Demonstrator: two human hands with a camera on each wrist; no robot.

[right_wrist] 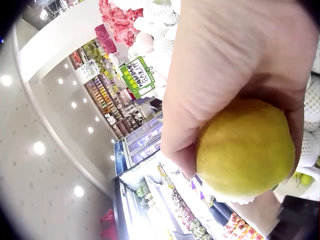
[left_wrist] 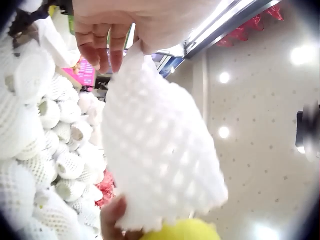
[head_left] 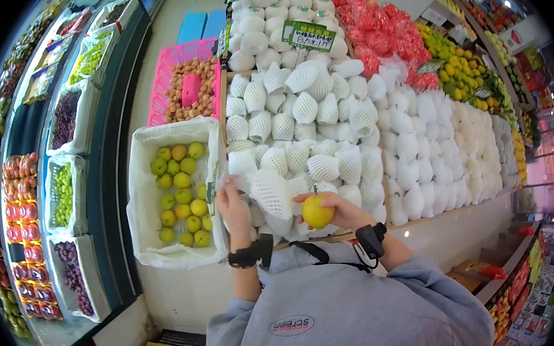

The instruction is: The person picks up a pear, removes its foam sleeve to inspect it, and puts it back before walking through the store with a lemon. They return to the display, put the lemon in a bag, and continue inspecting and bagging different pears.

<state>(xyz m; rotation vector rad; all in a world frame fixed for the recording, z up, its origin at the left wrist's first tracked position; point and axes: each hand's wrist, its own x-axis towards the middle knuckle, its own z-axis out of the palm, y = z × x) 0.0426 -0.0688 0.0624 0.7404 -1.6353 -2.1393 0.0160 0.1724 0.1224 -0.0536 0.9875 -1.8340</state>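
Note:
My left hand (head_left: 233, 210) pinches one end of a white foam net sleeve (head_left: 271, 193). In the left wrist view the foam net sleeve (left_wrist: 160, 145) stretches away from the left hand (left_wrist: 145, 25), its wide end beside a yellow pear (left_wrist: 187, 231). A fingertip of the other hand shows at that wide end's edge. My right hand (head_left: 343, 210) grips the yellow pear (head_left: 318, 211), whose short dark stem points up in the head view. Seen from the right wrist, the fingers and thumb of the right hand (right_wrist: 225, 65) wrap around the pear (right_wrist: 245, 150).
A white lined crate (head_left: 144, 231) of bare yellow-green pears stands left of my hands. Ahead, rows of foam-wrapped fruit (head_left: 304, 105) fill the stand, with a green price sign (head_left: 308, 35) above. A pink basket (head_left: 157, 84) of brown nuts sits behind the crate.

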